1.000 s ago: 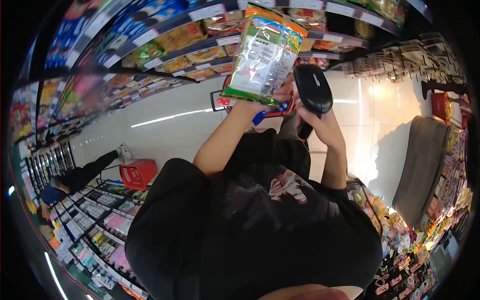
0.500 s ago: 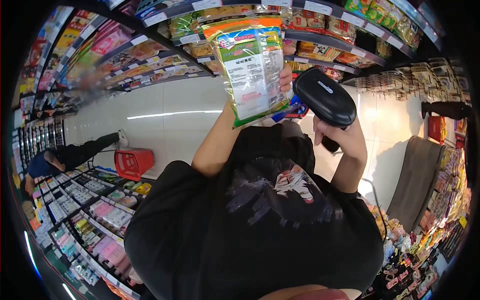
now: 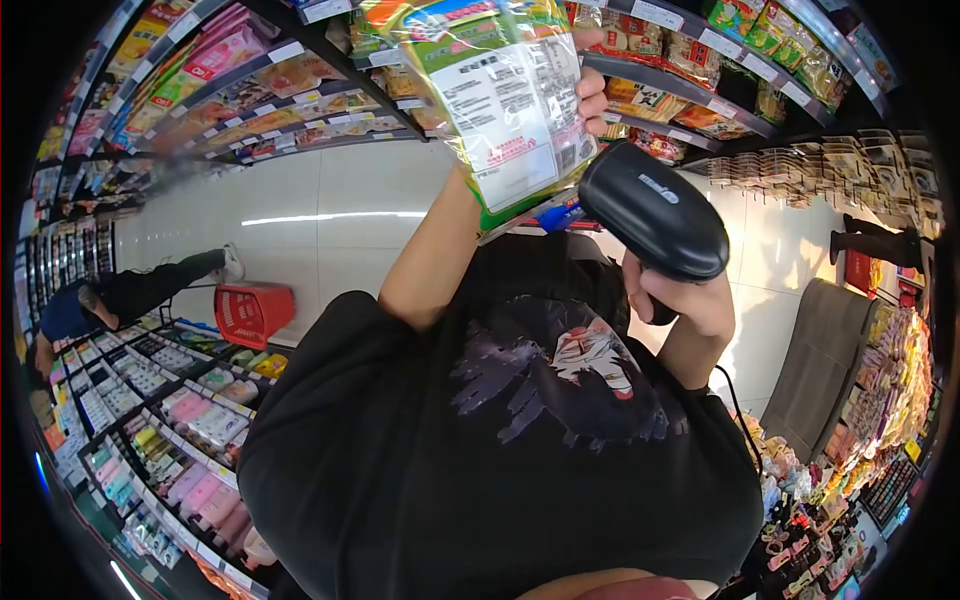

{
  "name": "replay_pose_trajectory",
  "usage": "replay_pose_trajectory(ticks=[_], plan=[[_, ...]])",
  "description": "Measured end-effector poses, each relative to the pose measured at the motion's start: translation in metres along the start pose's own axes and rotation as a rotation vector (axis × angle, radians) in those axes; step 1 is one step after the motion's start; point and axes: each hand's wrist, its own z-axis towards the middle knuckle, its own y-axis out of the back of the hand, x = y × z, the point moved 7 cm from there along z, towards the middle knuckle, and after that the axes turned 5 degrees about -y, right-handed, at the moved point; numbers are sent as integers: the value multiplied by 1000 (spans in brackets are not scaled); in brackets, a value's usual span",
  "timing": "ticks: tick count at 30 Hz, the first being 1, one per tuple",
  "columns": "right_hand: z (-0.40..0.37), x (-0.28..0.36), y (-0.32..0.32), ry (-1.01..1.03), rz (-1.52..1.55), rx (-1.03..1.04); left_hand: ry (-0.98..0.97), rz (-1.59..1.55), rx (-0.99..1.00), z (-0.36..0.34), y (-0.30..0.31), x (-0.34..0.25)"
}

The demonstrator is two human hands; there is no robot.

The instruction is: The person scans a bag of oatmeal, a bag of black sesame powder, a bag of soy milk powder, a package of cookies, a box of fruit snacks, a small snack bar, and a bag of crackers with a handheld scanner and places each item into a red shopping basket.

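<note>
A clear-and-green snack bag [image 3: 520,120] with a white printed label panel is in my left hand [image 3: 592,102]. The palm is behind the bag, and its fingertips wrap round the right edge. My right hand [image 3: 690,300] grips the handle of a black handheld barcode scanner [image 3: 655,210] with a cable. The scanner's head is close to the bag's lower right corner, overlapping that edge in this view. A small blue item [image 3: 562,212] shows just below the bag, mostly hidden.
Shelves of packaged snacks [image 3: 665,50] run across the front. At left, a person [image 3: 110,300] bends beside a red shopping basket [image 3: 253,313] near shelves of small goods [image 3: 190,410]. A grey bench-like block [image 3: 825,350] and hanging goods [image 3: 790,165] are at right, with another person's legs [image 3: 875,240] beyond.
The bag has moved up and looks larger, its top now cut off by the frame's edge. The scanner has shifted slightly down and right in the view, still in my right hand.
</note>
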Motion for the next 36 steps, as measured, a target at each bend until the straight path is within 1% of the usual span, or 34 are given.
replay_pose_trajectory(ticks=[1, 2, 4, 5, 6, 8, 9, 10, 12, 13, 15, 16, 18, 21, 22, 24, 29, 31, 33, 36], plan=[[-1, 3, -2, -2, 24, 25, -13, -75, -8, -1, -4, 0], [-2, 2, -2, -6, 23, 25, -16, -77, -10, 1, -6, -2], [-4, 3, -3, -16, 9, 55, -28, -220, 89, 4, -16, -6], [-5, 1, -2, -53, -7, 53, -90, -246, 45, 4, -14, -6], [-6, 3, -3, -54, -10, 55, -94, -245, 47, 6, -25, -6], [-7, 0, -2, -150, -68, 11, -102, -261, -97, 14, -40, -7], [-8, -2, 1, -164, -49, 14, -101, -235, 89, 16, -51, -9], [-9, -2, 2, -167, -51, 14, -104, -237, 88, 15, -51, -6], [-10, 3, 3, -117, -43, 23, -181, -193, -182, 16, -44, -4], [-10, 5, 1, -116, -43, 23, -182, -193, -182, 17, -39, -4], [-12, 6, -1, -129, -38, -68, -148, -152, -89, 20, -28, -2], [-12, 6, 0, -129, -38, -71, -147, -154, -89, 21, -24, -1], [-9, 5, -5, -108, -85, 25, -154, -44, -102, 21, -18, -2], [-13, 3, -4, -134, -41, -21, -160, -70, -85, 22, -20, -1], [-13, 3, -3, -140, -30, -36, -158, -70, -85, 21, -23, -1], [-14, 1, -3, -127, -41, -24, -174, -8, -152, 18, -27, -3], [-15, -1, -9, -87, -35, -5, -168, -56, -160, 15, -26, -3], [-15, -2, -10, -104, -51, -32, -161, -62, -156, 13, -26, -4], [-16, -4, -11, -113, -71, -37, -175, 21, -175, 12, -24, -6], [-16, -5, -13, -121, -105, -41, -177, -10, -175, 11, -29, -7]])
